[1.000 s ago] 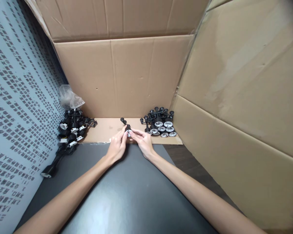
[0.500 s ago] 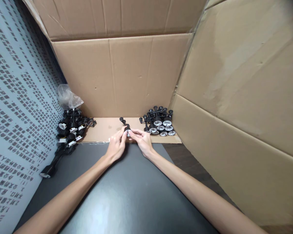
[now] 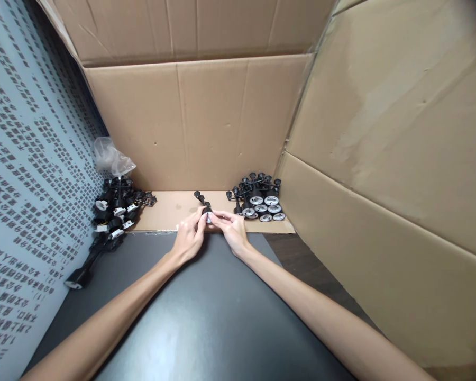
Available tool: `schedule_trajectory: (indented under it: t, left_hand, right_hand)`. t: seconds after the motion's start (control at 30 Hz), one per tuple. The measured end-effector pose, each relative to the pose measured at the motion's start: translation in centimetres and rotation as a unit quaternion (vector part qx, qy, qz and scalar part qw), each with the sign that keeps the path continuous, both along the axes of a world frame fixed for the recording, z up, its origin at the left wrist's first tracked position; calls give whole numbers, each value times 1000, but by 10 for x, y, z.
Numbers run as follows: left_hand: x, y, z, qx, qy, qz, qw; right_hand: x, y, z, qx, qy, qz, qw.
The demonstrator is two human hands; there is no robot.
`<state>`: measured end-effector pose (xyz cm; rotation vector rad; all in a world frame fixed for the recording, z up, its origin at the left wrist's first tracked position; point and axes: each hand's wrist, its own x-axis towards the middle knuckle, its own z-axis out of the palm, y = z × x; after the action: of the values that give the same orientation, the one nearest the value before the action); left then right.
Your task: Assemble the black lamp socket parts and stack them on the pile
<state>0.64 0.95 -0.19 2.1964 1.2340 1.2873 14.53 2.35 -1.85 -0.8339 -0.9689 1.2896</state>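
Note:
Between both hands is a small black lamp-like fitting [image 3: 207,210] with a round white end facing me and a jointed black arm rising at the back left. My left hand [image 3: 189,233] grips its left side, thumb at the white face. My right hand [image 3: 230,228] pinches it from the right, thumb also on the white end. The fingers behind it are mostly hidden. To the right of my right hand, several similar black fittings [image 3: 261,198] are stacked with their white ends toward me.
On the left lies a jumbled pile of black fittings [image 3: 119,206], some with white parts hanging loose. A clear plastic bag [image 3: 113,157] sits above it. One fitting [image 3: 79,278] lies nearer me. Cardboard walls [image 3: 206,127] rise behind and right of the dark grey tabletop [image 3: 222,317].

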Motion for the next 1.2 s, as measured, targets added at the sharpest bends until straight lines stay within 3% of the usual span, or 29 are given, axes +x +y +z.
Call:
schedule_trajectory:
  t: [0.7,0.97,1.2]
  left_hand:
    - [1,-2,0,-15,-42,-1,999]
    - [0,-3,0,-66,-68,60,994]
    - [-1,-4,3,-83,-69,32,994]
  right_hand:
    - [-5,-1,0,14,-8,-24,1000]
    - [-7,-2,0,36,-28,12,999]
    - [-7,-1,-3,53,-41,12,998]
